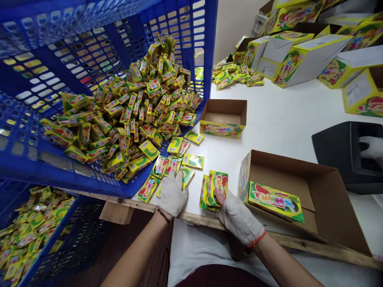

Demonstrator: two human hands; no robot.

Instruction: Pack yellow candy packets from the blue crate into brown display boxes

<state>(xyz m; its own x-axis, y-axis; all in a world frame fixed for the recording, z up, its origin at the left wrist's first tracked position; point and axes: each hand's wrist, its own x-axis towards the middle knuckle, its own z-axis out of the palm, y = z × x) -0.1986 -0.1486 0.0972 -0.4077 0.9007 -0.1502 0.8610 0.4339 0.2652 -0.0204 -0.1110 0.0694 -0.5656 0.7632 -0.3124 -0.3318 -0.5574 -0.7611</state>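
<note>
My left hand [172,194], in a white knitted glove, lies over loose small yellow-green candy packs [187,175] at the table's front edge. Its fingers are apart, touching the packs. A small stack of candy packs [211,190] is held in my gloved right hand [237,217], the bare thumb on top. To the left, a tilted blue crate [131,190] spills a large heap of the same packs [134,115] onto the table. An open cardboard display box [326,191] at the right has a larger printed "TWINS" pack [277,201] inside it.
A smaller open box [223,129] stands beyond my hands. Several yellow-white boxes [308,59] and loose packs [236,75] crowd the back right. A black tape dispenser-like object [332,153] sits at right, with another gloved hand [372,147] at it. A lower blue crate [68,231] holds more packs.
</note>
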